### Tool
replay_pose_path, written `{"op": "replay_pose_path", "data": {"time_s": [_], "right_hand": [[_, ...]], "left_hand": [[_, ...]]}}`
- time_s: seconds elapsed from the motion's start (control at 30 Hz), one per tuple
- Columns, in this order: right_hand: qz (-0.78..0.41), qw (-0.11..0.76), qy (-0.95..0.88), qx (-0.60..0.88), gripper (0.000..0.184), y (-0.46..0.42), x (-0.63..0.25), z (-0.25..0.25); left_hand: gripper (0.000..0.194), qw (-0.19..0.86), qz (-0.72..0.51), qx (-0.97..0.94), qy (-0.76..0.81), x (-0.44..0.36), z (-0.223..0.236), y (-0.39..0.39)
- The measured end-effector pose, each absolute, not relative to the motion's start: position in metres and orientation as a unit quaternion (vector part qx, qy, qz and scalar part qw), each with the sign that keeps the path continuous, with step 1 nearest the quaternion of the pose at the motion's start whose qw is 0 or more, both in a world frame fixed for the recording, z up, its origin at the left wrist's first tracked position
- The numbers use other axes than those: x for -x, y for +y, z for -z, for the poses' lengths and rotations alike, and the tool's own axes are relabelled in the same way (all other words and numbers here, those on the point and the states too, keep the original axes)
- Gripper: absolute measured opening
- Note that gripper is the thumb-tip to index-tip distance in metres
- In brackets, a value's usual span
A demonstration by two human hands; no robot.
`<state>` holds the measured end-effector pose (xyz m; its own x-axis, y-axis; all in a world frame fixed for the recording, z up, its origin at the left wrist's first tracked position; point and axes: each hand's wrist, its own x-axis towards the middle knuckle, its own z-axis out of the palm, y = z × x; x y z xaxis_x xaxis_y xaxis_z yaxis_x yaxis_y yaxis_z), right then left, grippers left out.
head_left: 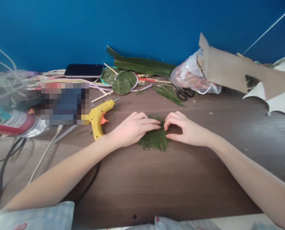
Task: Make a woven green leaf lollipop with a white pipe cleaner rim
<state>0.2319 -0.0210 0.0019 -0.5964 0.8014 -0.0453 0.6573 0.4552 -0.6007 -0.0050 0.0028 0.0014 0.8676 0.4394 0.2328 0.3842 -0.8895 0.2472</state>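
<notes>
A small mat woven from green leaf strips [155, 140] lies flat on the brown table [156, 179] in the middle of the view. My left hand [132, 127] rests on the mat's left part, fingers stretched out and pressing it flat. My right hand [184, 127] is at the mat's upper right edge, fingertips curled and pinching a strip of the weave. Both forearms reach in from the near edge.
A yellow glue gun [98, 118] lies just left of my left hand. Behind are round woven leaf discs [123, 82], long green leaves [142, 65], black scissors [185, 93], a phone [84, 70], a plastic bag [192, 76], cardboard [231, 68] and cables [5, 80].
</notes>
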Motion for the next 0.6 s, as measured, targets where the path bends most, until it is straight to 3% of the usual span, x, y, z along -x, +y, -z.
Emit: {"op": "replay_pose_path", "data": {"time_s": [0.2,0.6], "right_hand": [[-0.282,0.125,-0.849,0.429,0.008,-0.0216,-0.2313,-0.0002],[-0.275,0.112,-0.847,0.441,0.011,-0.0224,-0.2300,-0.0029]], "left_hand": [[0.034,0.073,-0.142,-0.981,0.109,0.0035,-0.0065,-0.0014],[0.034,0.033,-0.123,-0.988,0.089,0.0009,-0.0016,-0.0042]]}}
